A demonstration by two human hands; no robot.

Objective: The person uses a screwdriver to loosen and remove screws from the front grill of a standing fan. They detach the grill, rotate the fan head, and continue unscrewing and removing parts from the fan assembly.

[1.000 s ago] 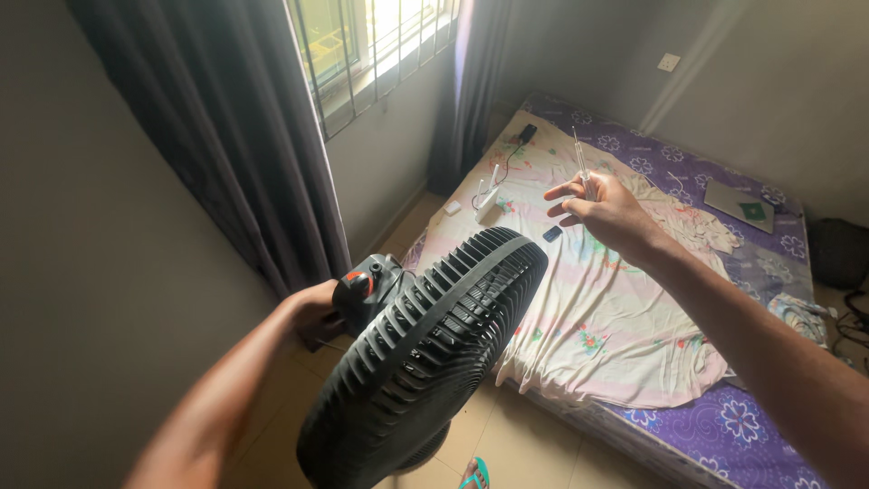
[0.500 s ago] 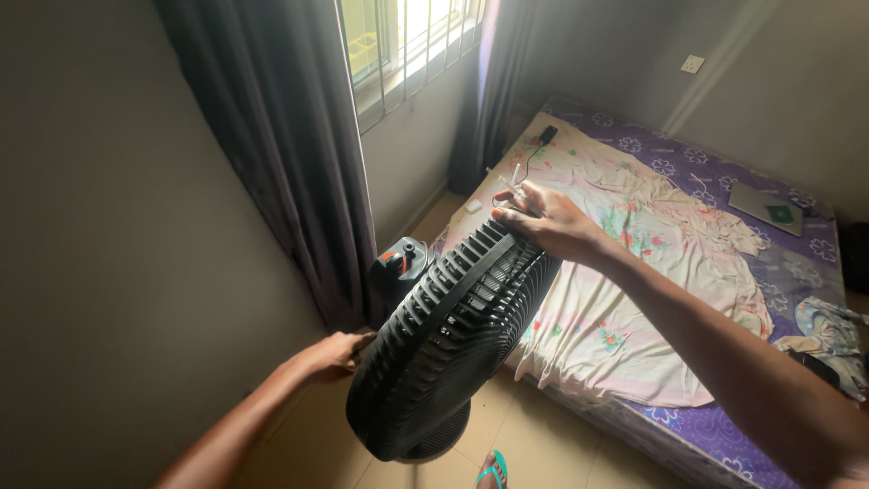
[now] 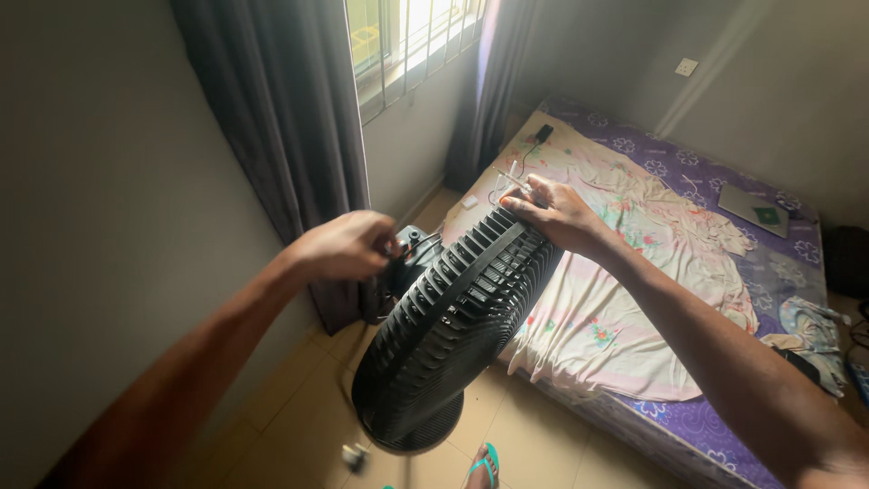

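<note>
A black standing fan [image 3: 453, 335] is tilted in front of me, its round grille facing down to the right and its base [image 3: 418, 436] on the tiled floor. My left hand [image 3: 344, 244] is curled around the motor housing [image 3: 412, 255] at the fan's back. Across the top rim of the grille lies my right hand [image 3: 557, 213], its fingers pinching a thin white stick-like thing [image 3: 512, 177].
Dark curtains [image 3: 281, 118] hang beside a barred window [image 3: 407, 36] on the left. A bed [image 3: 652, 272] with a floral sheet fills the right, with a laptop [image 3: 751, 208] on it. A foot in a green flip-flop [image 3: 484, 466] and a small white object [image 3: 353, 455] are on the floor.
My left hand rose from low beside the grille to the motor housing behind the fan. The right hand came down from over the bed onto the top of the grille and stays there.
</note>
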